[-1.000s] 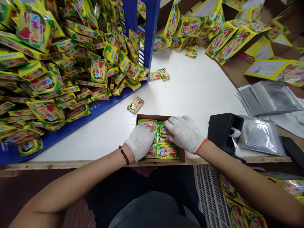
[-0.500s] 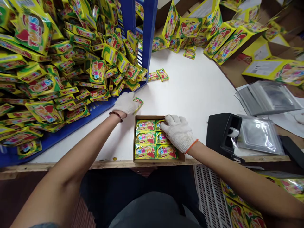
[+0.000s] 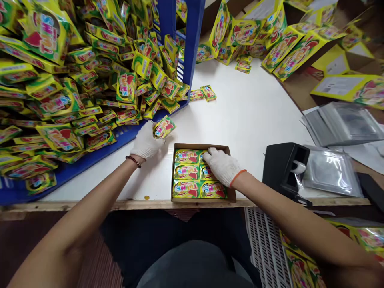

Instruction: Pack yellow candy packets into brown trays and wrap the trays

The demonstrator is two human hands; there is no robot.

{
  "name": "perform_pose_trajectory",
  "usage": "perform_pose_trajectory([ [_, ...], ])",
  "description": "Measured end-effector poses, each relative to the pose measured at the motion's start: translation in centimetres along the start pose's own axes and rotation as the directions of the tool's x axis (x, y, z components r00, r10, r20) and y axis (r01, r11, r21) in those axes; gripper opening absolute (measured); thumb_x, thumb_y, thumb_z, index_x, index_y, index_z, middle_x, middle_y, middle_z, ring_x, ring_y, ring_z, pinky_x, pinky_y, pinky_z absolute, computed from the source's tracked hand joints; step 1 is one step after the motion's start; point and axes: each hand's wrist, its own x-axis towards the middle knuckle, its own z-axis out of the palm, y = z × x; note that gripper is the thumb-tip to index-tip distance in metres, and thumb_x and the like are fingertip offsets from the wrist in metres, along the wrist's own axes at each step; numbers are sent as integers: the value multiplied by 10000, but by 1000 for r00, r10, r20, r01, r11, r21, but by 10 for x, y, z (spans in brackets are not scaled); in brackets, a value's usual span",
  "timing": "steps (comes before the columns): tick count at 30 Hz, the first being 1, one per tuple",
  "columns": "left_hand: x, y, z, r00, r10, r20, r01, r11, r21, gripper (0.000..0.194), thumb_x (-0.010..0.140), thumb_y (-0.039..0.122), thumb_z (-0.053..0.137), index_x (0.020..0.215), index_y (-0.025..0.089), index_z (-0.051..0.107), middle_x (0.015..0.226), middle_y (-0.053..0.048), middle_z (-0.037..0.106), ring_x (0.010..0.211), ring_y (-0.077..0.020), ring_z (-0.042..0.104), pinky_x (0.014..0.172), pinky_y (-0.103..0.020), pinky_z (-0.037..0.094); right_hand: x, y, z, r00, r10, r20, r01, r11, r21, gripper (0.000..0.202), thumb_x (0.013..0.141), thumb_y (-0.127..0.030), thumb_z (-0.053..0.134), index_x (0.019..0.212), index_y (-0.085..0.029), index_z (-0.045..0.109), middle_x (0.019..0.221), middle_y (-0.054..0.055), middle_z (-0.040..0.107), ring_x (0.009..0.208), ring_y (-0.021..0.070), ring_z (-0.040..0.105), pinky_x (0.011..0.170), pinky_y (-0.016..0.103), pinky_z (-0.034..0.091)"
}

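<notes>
My left hand (image 3: 147, 141), in a white glove, grips a small yellow-green pack (image 3: 164, 127) over the white table, beside the blue crate. A shallow brown cardboard box (image 3: 231, 195) stands at the table's front edge, with several similar packs lying in two columns inside. Gloved too, my right hand (image 3: 221, 164) rests over the right column, its fingers bent onto the upper right pack (image 3: 202, 157). Whether those fingers grip that pack cannot be made out.
A blue crate (image 3: 192, 52) heaped with packs fills the left. Loose packs (image 3: 208, 93) lie beside it. Right: black tape dispenser (image 3: 277, 170), clear plastic covers (image 3: 330, 170). Yellow printed cartons (image 3: 297, 56) are piled at the back right.
My left hand has moved slightly left and turned the pack, so its printed face shows. My right hand remains at the box's right column. The view has shifted a little.
</notes>
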Motion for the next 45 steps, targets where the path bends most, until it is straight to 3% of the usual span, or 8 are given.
perform_pose_trajectory([
  [4, -38, 14, -28, 965, 256, -60, -261, 961, -86, 505, 756, 370, 699, 1203, 200, 539, 1148, -93, 665, 1018, -258, 640, 891, -416, 530, 4, 12, -5, 996, -76, 45, 64, 972, 227, 361, 918, -123, 426, 1197, -177, 649, 1187, 153, 645, 951, 267, 649, 764, 368, 487],
  [12, -95, 57, -40, 644, 731, 227, -720, 679, -143, 338, 835, 404, 661, 1083, 180, 616, 1066, -90, 681, 966, -240, 642, 869, -396, 523, -27, -5, -22, 916, -285, -282, 400, 586, 705, 330, 897, -279, 506, 1188, -209, 644, 1152, 70, 709, 1052, 241, 643, 949, 387, 490],
  [17, -25, 32, -61, 948, 255, -192, -248, 967, 59, 335, 866, 411, 668, 1119, 204, 597, 1178, -57, 639, 1165, -207, 557, 1033, -367, 442, -35, -30, 11, 975, -207, -74, 196, 669, 717, 220, 873, -198, 514, 1043, -215, 653, 973, 61, 730, 866, 210, 672, 782, 339, 528],
  [27, 63, -13, -79, 924, -146, -352, 186, 979, 82, 578, 885, 456, 592, 1312, 88, 465, 1297, -117, 571, 1191, -259, 493, 1031, -477, 394, -29, -64, 41, 953, -200, -227, 293, 796, 529, 88, 858, -195, 599, 784, -194, 646, 944, 63, 618, 884, 196, 554, 798, 326, 444],
  [32, 0, 4, -68, 898, 309, -313, -302, 951, 73, 663, 820, 373, 634, 1415, 160, 434, 1375, -95, 557, 1248, -252, 505, 1086, -436, 388, -18, -37, 17, 949, 13, -315, 274, 459, 845, 215, 934, -301, 476, 1079, -195, 594, 985, 66, 628, 810, 178, 599, 743, 337, 501],
  [35, -55, 27, -56, 729, 683, -45, -681, 731, 51, 528, 823, 289, 615, 1328, 167, 520, 1232, -119, 643, 1155, -259, 583, 1014, -436, 449, -14, -21, -3, 921, 167, -353, 318, 207, 925, 400, 955, -460, 408, 1245, -192, 472, 999, 63, 619, 714, 164, 602, 636, 324, 509],
  [38, -83, 40, -42, 594, 789, 160, -797, 604, -19, 520, 825, 316, 640, 1317, 186, 535, 1184, -127, 664, 1098, -268, 617, 970, -446, 485, -11, -14, -9, 941, 8, -338, 317, 325, 891, 281, 893, -411, 504, 1068, -204, 581, 832, 9, 612, 721, 167, 578, 667, 309, 487],
  [45, -8, 0, -50, 956, 246, -158, -211, 955, 208, 540, 845, 375, 657, 1332, 179, 531, 1504, -121, 444, 1397, -304, 392, 1136, -449, 358, -1, -41, 34, 976, 66, -207, 146, 505, 851, 156, 879, -273, 465, 885, -217, 610, 755, -3, 601, 718, 177, 550, 677, 300, 446],
])
